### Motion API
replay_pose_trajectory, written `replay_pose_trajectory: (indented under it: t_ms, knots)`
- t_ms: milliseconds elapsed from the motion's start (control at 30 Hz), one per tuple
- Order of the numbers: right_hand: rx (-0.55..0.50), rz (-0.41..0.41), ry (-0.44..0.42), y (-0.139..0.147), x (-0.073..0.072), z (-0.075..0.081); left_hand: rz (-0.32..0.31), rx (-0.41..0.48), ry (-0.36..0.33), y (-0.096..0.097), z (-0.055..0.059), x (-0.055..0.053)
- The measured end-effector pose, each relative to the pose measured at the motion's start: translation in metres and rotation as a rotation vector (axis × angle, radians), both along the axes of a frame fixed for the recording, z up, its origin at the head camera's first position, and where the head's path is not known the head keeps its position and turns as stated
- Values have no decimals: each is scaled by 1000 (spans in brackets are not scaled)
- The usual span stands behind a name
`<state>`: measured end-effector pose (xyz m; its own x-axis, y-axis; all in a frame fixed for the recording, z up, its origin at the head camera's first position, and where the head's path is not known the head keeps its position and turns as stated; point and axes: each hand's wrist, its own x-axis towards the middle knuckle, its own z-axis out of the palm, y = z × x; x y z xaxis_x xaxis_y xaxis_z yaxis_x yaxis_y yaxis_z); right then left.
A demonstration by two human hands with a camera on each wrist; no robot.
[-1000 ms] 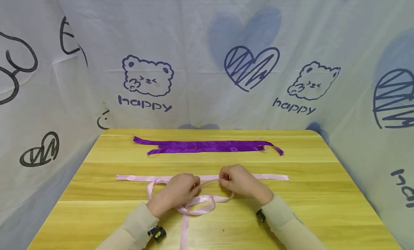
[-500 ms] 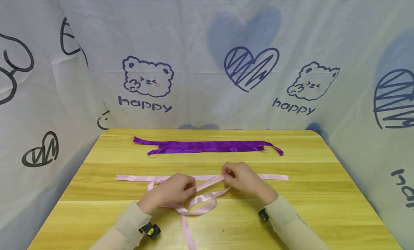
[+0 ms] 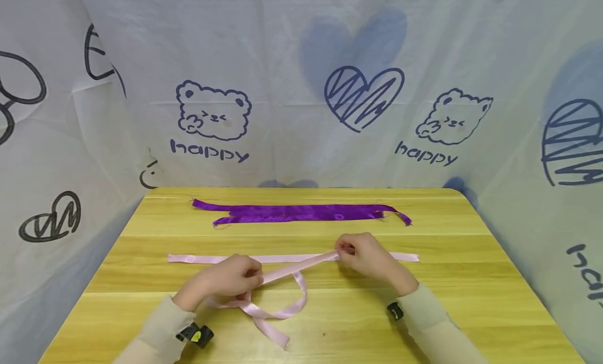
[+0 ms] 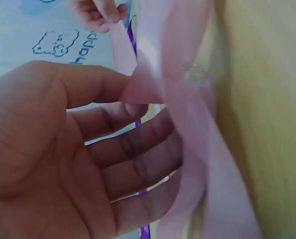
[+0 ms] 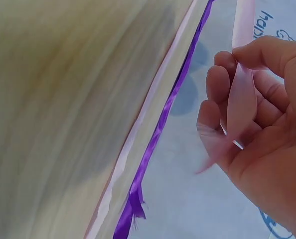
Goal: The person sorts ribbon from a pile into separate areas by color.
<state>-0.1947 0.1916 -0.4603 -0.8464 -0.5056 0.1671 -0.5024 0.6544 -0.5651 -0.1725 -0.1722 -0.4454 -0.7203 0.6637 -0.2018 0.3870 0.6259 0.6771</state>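
Note:
A pink satin ribbon [image 3: 301, 266] stretches on a slant between the two hands, above the table. My left hand [image 3: 234, 276] pinches it between thumb and index finger, and the rest falls in loops below that hand. In the left wrist view the loose ribbon [image 4: 188, 119] hangs past the fingertips. My right hand [image 3: 366, 255], higher and to the right, pinches the ribbon near one end. The short tail [image 5: 241, 107] dangles across the palm in the right wrist view. Behind both hands a second pink ribbon [image 3: 188, 258] lies straight across the table, its middle partly covered.
Purple ribbons [image 3: 306, 212] lie side by side near the back of the wooden table [image 3: 377, 322], with frayed ends. A white cloth printed with bears and hearts [image 3: 292, 144] hangs behind and at both sides. Each wrist carries a small black camera [image 3: 195, 334].
The hands have drawn apart, left hand leftward and right hand rightward, pulling the ribbon between them longer and straighter. Its loops have shrunk, and the loose end has come up from the front edge.

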Motion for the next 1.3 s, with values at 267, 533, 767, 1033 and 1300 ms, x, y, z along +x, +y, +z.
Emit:
replay_pose_trajectory:
  t_ms: [267, 533, 767, 1033, 1300]
  knots:
    - [-8, -38, -46, 18, 3, 4, 18, 10, -138, -20, 3, 5]
    - [-12, -50, -68, 32, 5, 6, 20, 8, -277, -32, 6, 15]
    - [-22, -63, -90, 39, 6, 6, 67, -4, -373, -44, 7, 23]
    - [-16, -67, -100, 42, 7, 8, 29, 67, -444, -46, 1, 28]
    - [-53, -92, -74, 42, 5, 10, 0, 132, -105, -37, 2, 8]
